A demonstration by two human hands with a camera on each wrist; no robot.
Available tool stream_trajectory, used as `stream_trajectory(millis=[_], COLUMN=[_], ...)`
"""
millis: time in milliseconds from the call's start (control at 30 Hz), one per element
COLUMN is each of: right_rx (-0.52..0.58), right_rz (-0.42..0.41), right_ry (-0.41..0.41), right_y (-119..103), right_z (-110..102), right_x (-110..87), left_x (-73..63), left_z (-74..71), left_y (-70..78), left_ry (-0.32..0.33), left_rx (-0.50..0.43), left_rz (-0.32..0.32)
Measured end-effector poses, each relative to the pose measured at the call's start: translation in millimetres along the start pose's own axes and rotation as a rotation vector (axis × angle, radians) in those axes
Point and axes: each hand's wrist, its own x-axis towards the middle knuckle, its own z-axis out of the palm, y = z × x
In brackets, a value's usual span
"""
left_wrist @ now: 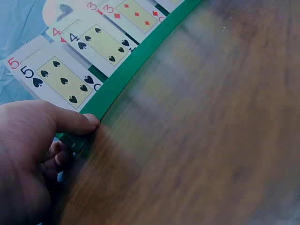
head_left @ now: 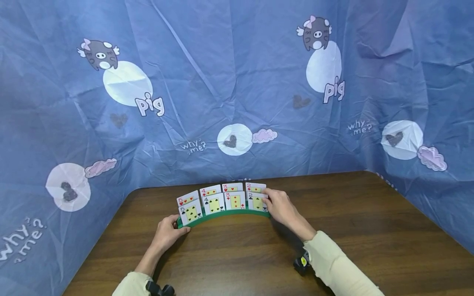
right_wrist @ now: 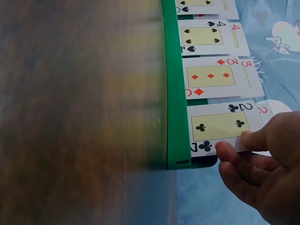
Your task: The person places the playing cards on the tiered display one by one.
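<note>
A curved green card holder (head_left: 226,214) stands on the table with two rows of playing cards upright in it. From left to right, the front row has a five of spades (head_left: 190,213), a four of spades (head_left: 214,204), a three of diamonds (head_left: 235,200) and a two of clubs (head_left: 257,202). Behind them rise a red five, four, three and two, partly covered. My left hand (head_left: 166,233) grips the holder's left end, thumb on its front edge. At the other end my right hand (right_wrist: 267,164) pinches the two of clubs by its right edge.
The brown wooden table (head_left: 229,255) extends to both sides and toward me. Behind its far edge hangs a blue cloth (head_left: 207,82) printed with pigs and hearts, which also closes off the left and right sides.
</note>
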Motion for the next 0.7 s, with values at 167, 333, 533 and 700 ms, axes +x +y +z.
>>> stream_trajectory(millis=[167,333,533,700], right_rx=[0.003,0.008,0.007,-0.012], right_rz=[-0.014,-0.014,0.036,0.068], right_ry=[0.011,0.017,-0.024,-0.030], right_y=[1.7,2.7,1.4,0.8], right_z=[0.1,-1.2,-7.3,-20.9], right_x=[0.2,1.1,1.3,0.0], left_x=[0.3,0.7,0.5,-0.9], left_z=[0.8,0.3,0.3,-1.8], left_y=[-0.1,0.8,3.0,2.9], left_ry=[0.003,-0.005,-0.015,-0.022], left_rx=[0.003,0.011,0.002,-0.027], left_rz=[0.001,-0.008,-0.015,-0.006])
